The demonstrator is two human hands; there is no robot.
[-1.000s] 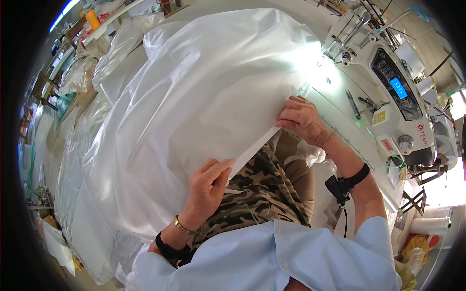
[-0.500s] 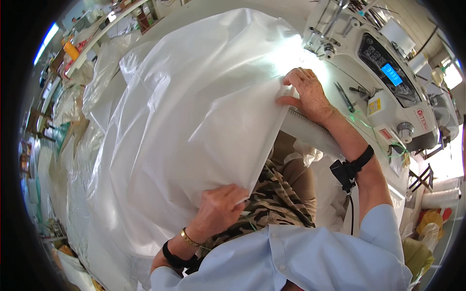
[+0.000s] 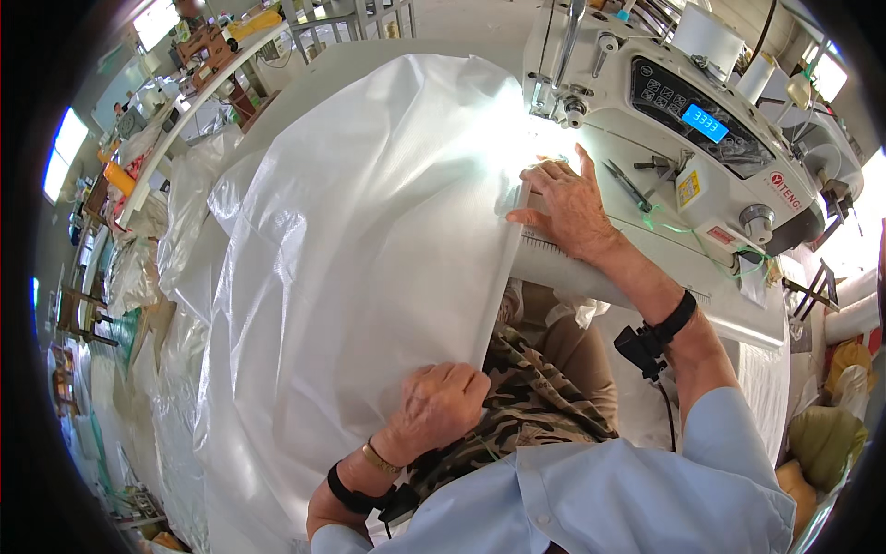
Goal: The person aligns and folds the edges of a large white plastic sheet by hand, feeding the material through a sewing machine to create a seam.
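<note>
Both hands have shifted up-frame: right hand [image 3: 570, 205] presses flat, left hand [image 3: 441, 403] pinches white sheet [image 3: 369, 268] toward sewing machine [image 3: 683, 120].

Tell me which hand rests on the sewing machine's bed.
The right hand: it lies flat on the white sewing machine bed beside the needle, pressing the white sheet's edge. The left hand grips the sheet's near edge over the lap instead.
</note>
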